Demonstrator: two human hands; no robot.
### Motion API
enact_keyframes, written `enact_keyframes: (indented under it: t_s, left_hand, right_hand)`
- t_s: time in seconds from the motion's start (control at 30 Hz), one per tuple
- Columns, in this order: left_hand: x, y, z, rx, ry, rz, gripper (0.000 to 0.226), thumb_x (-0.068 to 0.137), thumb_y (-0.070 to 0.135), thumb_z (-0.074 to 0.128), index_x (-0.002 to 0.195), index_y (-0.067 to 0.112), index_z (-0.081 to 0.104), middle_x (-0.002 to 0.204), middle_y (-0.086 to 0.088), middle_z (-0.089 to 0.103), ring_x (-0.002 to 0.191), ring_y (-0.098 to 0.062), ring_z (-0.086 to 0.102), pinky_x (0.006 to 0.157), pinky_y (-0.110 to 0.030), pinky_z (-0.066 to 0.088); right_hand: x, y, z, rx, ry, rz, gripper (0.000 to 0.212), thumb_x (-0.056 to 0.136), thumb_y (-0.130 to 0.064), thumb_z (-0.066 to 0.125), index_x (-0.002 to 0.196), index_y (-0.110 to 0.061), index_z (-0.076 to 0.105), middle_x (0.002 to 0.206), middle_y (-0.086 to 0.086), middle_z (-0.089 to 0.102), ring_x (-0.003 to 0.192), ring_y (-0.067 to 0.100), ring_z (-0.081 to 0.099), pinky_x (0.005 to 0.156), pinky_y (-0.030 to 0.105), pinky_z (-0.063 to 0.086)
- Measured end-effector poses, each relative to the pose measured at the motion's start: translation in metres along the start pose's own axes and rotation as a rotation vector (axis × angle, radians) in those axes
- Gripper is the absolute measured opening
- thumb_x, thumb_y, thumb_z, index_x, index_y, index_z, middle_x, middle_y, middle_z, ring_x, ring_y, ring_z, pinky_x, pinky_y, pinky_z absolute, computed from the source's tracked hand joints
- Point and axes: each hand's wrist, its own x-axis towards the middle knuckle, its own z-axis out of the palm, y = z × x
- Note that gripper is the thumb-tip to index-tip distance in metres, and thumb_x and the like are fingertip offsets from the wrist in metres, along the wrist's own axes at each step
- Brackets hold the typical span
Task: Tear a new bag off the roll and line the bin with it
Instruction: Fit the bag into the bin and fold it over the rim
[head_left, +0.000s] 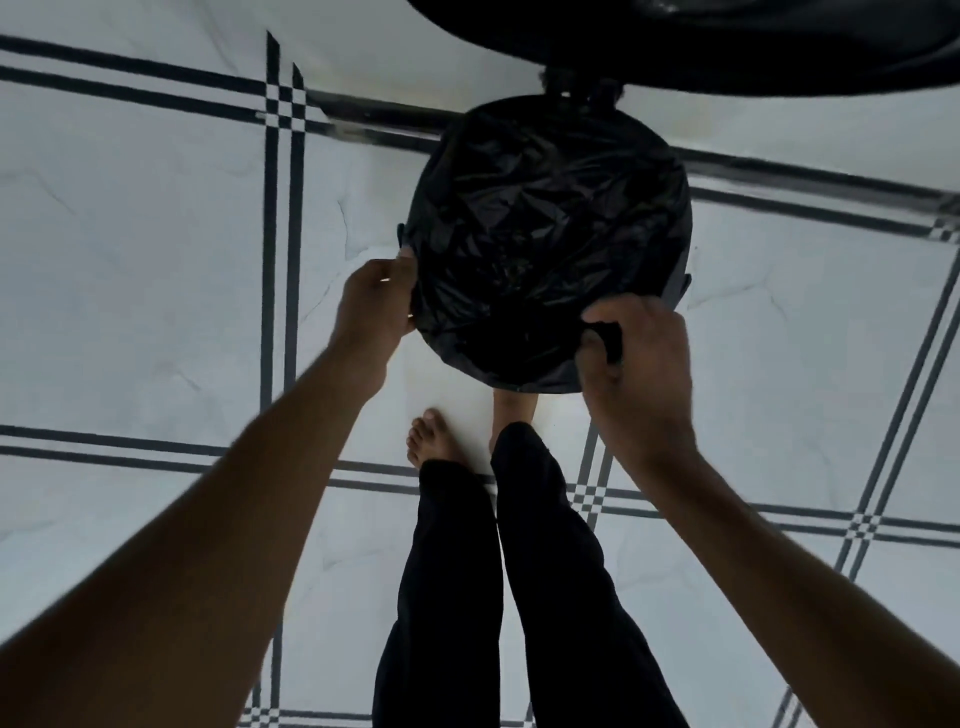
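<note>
— What's in the bin (679, 283)?
— I see a crinkly black bag (545, 218) inside it, on the floor (156, 234).
— And the hands?
— My left hand (376, 306) holds the bag's edge. My right hand (636, 358) pinches a fold.

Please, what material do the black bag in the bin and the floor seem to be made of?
Black bag: thin plastic film, glossy; it shows sharp crinkles and shiny highlights. Floor: probably polished ceramic or stone tile, white with faint grey veins and dark border lines; which of the two cannot be told.
</note>
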Motion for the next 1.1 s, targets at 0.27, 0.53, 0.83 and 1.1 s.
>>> enact_keyframes:
  t_s: [0.27,0.53,0.83,1.1]
  left_hand:
    - [0.021,-0.028,-0.01,-0.33,-0.174,-0.046,0.023,0.096,0.034,0.061,0.076,0.022,0.063,0.086,0.004,0.071,0.082,-0.011,0.068,0.07,-0.024,0.055]
    - [0.053,-0.054,-0.013,-0.526,-0.451,0.008,0.034,0.081,0.038,0.06,0.106,0.016,0.069,0.103,0.002,0.072,0.097,-0.013,0.068,0.079,-0.027,0.058]
    - [0.064,-0.065,-0.01,-0.555,-0.473,0.066,0.031,0.078,0.038,0.065,0.098,0.015,0.071,0.098,0.001,0.074,0.093,-0.014,0.069,0.073,-0.026,0.058]
    - [0.062,-0.059,-0.012,-0.556,-0.473,0.017,0.039,0.073,0.039,0.065,0.102,0.012,0.071,0.099,0.0,0.074,0.092,-0.013,0.07,0.073,-0.026,0.059]
  right_hand:
    - [0.109,0.002,0.101,-0.595,-0.261,-0.344,0.061,0.094,-0.048,0.037,0.145,-0.014,0.04,0.147,0.017,0.042,0.143,0.038,0.03,0.116,0.058,0.02]
    - [0.145,0.047,0.178,-0.677,-0.383,-0.425,0.066,0.095,-0.043,0.039,0.146,-0.002,0.04,0.152,0.03,0.034,0.14,0.05,0.033,0.114,0.059,0.024]
    - [0.153,0.089,0.227,-0.767,-0.508,-0.136,0.07,0.093,-0.061,0.02,0.156,-0.035,0.005,0.165,0.013,0.01,0.152,0.034,0.007,0.115,0.065,-0.007]
    - [0.189,0.071,0.198,-0.592,-0.81,0.081,0.067,0.102,-0.049,0.036,0.157,-0.026,0.007,0.165,0.009,0.006,0.151,0.035,0.009,0.12,0.054,0.007]
